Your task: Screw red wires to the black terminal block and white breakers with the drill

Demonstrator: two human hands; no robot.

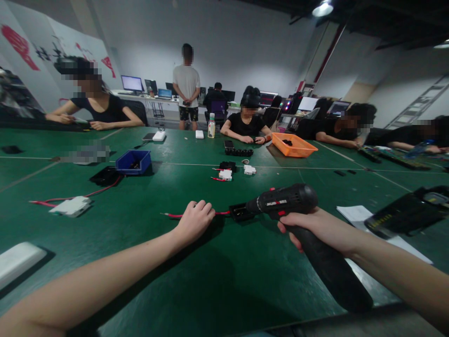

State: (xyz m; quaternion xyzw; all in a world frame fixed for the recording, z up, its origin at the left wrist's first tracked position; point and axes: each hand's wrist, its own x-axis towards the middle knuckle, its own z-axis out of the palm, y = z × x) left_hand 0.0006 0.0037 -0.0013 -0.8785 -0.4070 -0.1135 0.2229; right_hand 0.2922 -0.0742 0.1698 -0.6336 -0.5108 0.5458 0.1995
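Note:
My right hand [308,229] is wrapped round the grip of a black cordless drill [286,201]. The drill lies nearly level, and its front end points left at a small black box [241,212]; whether a bit touches inside it I cannot tell. From the box a red cable [221,213] runs left under my left hand [196,217], whose fingers are curled over it. The cable's bare end [164,214] sticks out past that hand. Both the box and cable rest on the green table [224,271].
White connector pieces [249,170] lie ahead. At left are a blue bin [135,164], another white connector [73,206] with red cable, and a white case [19,262]. An orange basket [294,146] stands across the table, near seated people. Paper [354,214] and a black object [409,213] are at right.

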